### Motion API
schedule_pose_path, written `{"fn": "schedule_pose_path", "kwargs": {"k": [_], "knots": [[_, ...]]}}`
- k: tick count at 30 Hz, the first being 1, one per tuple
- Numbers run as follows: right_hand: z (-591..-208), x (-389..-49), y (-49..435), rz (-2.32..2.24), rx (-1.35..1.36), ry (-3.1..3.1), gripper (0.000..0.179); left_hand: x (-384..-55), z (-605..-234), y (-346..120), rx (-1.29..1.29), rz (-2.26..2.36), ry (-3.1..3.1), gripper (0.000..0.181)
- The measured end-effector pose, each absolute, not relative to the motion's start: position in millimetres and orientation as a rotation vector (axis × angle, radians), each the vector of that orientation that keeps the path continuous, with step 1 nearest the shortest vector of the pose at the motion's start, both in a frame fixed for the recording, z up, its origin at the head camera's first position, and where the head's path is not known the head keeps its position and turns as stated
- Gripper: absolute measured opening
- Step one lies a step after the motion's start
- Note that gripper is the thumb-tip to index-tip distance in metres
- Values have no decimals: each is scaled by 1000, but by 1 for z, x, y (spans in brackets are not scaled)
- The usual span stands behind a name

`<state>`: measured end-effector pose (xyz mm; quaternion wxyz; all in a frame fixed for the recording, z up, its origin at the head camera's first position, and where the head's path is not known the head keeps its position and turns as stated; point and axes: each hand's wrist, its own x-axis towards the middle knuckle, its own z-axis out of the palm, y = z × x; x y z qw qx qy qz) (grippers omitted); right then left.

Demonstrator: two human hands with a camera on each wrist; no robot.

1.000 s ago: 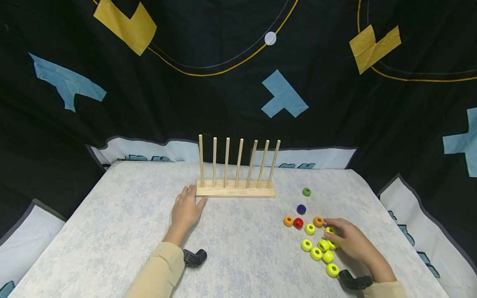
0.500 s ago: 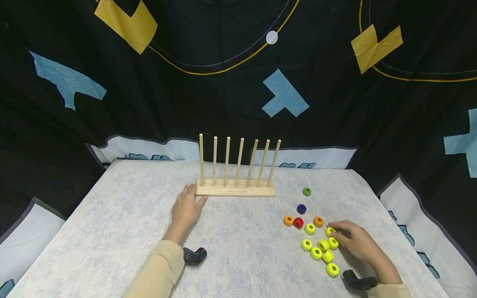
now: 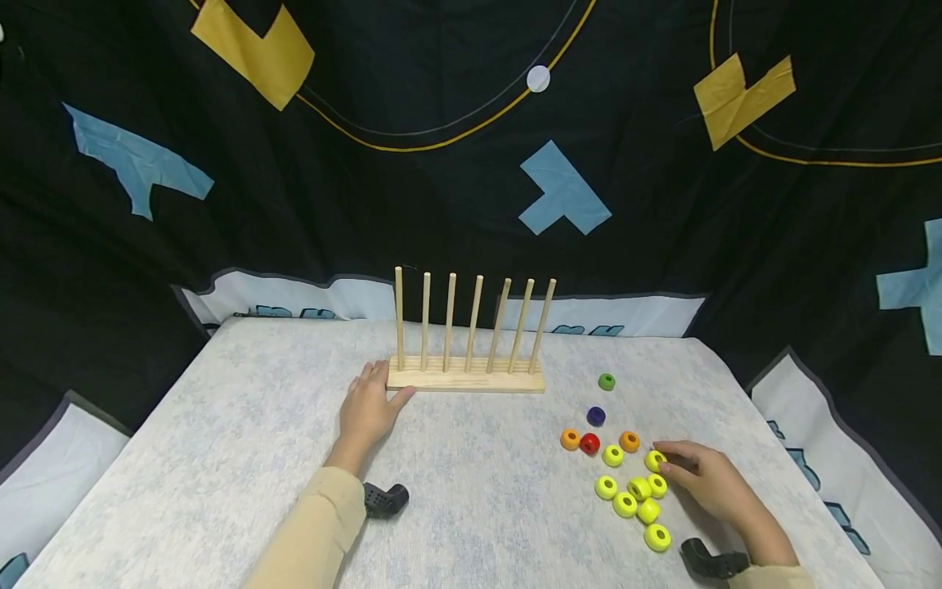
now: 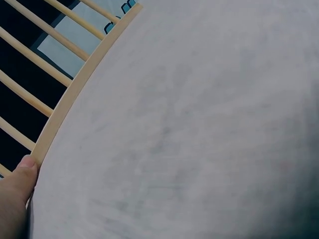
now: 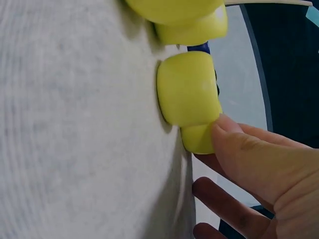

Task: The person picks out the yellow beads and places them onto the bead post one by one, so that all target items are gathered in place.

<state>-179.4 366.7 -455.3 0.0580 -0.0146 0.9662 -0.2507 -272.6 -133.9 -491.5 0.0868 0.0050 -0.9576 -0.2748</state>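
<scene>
A pale wooden peg rack [image 3: 465, 381] with several upright bare rods stands towards the back of the table. My left hand [image 3: 366, 413] holds its left front corner, the thumb [image 4: 25, 172] against the front edge in the left wrist view. To the right lie loose beads. My right hand [image 3: 702, 478] pinches a yellow bead [image 3: 654, 460] between thumb and forefinger, with the bead low at the tabletop. In the right wrist view that bead [image 5: 197, 139] is partly hidden behind another yellow bead [image 5: 187, 89]. The other right fingers are loosely bent.
More yellow beads [image 3: 625, 504] cluster nearer me. Two orange beads, one of them [image 3: 629, 442] near my right hand, a red bead [image 3: 589, 443], a purple bead [image 3: 596, 416] and a green bead [image 3: 607, 382] lie farther back. A dark curtain [image 3: 441, 204] hangs behind the table.
My right hand has shifted slightly right, away from the orange bead, and the yellow bead at its fingertips has moved a little with it. My left hand stays at the rack.
</scene>
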Motion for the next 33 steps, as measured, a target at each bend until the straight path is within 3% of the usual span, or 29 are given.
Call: {"fn": "schedule_pose_path", "kwargs": {"k": [21,33], "knots": [[-459,-182,367,-760,-121,2985,46,-275,-496,-135,-4,-776,-2861,82],[-438,-191,346,-777,-152,3118,43,-274,-495,-133,-1,-768,-2864,80]]}}
